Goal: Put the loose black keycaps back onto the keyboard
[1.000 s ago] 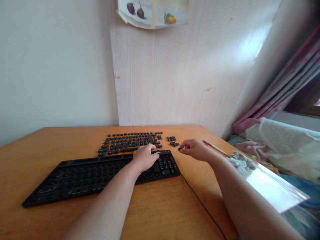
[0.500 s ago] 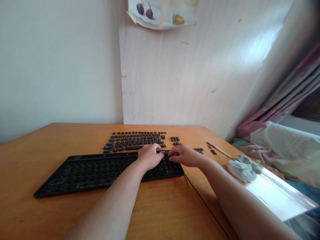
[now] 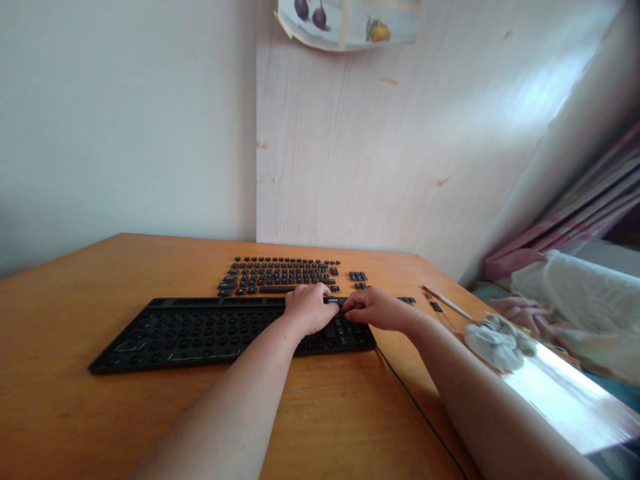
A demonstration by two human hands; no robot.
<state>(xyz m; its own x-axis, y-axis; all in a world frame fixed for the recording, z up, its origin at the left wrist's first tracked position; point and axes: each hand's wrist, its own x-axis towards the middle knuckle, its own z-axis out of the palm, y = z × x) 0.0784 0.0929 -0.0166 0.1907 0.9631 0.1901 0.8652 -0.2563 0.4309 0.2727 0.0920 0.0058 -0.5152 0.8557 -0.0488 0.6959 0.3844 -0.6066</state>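
A black keyboard (image 3: 200, 333) lies on the wooden table, most of its key positions bare of caps. Over its back edge, right of the middle, my left hand (image 3: 311, 311) is curled, the thumb pointing toward the number pad. Close beside it, my right hand (image 3: 374, 309) has its fingers pinched together at the top of the number pad; whatever is between the fingertips is hidden. Some caps sit on the number pad (image 3: 345, 331). Behind the keyboard, loose keycaps (image 3: 280, 275) are laid out in rows, with a long space bar cap (image 3: 277, 289) at the front.
A smaller group of keycaps (image 3: 358, 276) lies farther right. Beyond my right arm are a thin white stick (image 3: 447, 301), a small black piece (image 3: 437, 307) and a crumpled grey-white cloth (image 3: 500, 341). The keyboard cable (image 3: 417, 407) runs toward me under my right forearm.
The view has shifted, so everything sits a little farther right. Both hands stay at the number pad end, and my right fingertips have moved slightly closer to my left thumb.
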